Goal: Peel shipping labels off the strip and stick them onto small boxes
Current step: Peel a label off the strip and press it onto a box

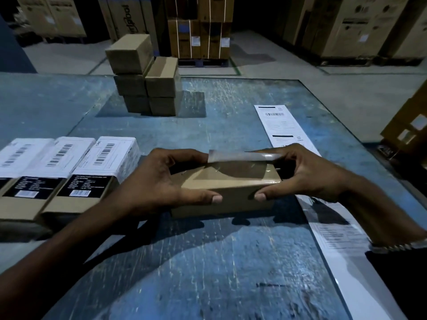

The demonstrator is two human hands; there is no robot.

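Left hand point(159, 181), right hand point(300, 174) gripping rectangular cardboard box point(228, 192), glossy label point(242, 155)

The scene is dim and bluish. Light falls from above the blue table point(208, 262), which shows scuffed sheen and dark arm shadows near its front. Beyond the table, the stacked cartons point(201, 26) sink into gloom. Wide-angle bending curves the table's edges; near corners smear.
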